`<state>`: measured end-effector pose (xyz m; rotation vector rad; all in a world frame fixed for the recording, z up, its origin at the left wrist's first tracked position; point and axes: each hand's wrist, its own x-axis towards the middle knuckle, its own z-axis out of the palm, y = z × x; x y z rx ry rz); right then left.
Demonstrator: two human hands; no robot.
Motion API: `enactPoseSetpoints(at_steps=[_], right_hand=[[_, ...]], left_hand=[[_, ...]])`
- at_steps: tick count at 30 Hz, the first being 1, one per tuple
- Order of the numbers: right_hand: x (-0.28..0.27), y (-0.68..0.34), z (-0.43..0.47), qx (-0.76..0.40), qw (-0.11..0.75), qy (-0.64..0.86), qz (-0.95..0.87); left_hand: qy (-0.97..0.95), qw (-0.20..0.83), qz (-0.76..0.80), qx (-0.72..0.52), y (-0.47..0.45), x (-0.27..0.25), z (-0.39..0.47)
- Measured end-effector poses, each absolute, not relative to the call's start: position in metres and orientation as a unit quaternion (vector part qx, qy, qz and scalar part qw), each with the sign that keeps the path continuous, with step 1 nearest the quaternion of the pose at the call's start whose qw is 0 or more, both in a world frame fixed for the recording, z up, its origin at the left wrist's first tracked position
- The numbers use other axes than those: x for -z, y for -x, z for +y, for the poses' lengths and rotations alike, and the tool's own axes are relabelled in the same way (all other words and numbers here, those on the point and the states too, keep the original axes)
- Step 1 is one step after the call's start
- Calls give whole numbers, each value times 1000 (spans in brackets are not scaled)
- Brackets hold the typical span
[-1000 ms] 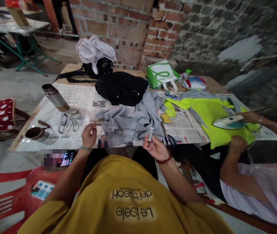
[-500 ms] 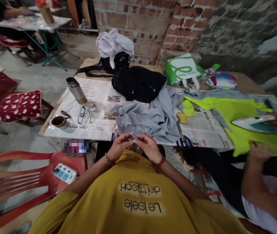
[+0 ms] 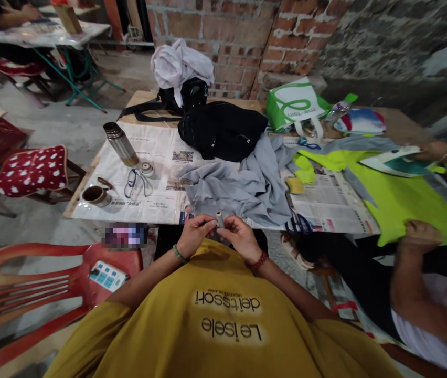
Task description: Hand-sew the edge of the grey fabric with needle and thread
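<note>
Since a second ago both hands meet at lower centre: left hand and right hand pinch a small spool upright. Grey garment lies unworked above.

Soft, even daylight; wide-angle bending and slight blur at the edges.

Bare red brick wall, grey concrete floor, red plastic chair, spotted red stool, green-legged table
</note>
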<state>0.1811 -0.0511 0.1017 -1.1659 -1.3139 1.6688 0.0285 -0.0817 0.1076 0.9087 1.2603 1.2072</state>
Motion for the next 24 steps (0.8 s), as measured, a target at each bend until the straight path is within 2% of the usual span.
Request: enactPoseSetpoints(at_steps=[4,8,16,22,24], right_hand=[[-108,-185,-51,-769,313,374,-413],[-112,-191,-52,-824,309,316,-354],[-105,-199,-53,-868,305,237,-311],[-117,-196,-60,-864,265,243,-352],[-119,-196,-61,-844,276,266,-375]], left_hand=[[-398,565,511,-511,-30,-117,-84],[-371,588,494,-523,-32,-122,-86],[-308,604,471,-565,-30,-119,-86],[-306,655,418,-550,-28,-123,-87],[-323,653,416,-545,-27,-124,-86]])
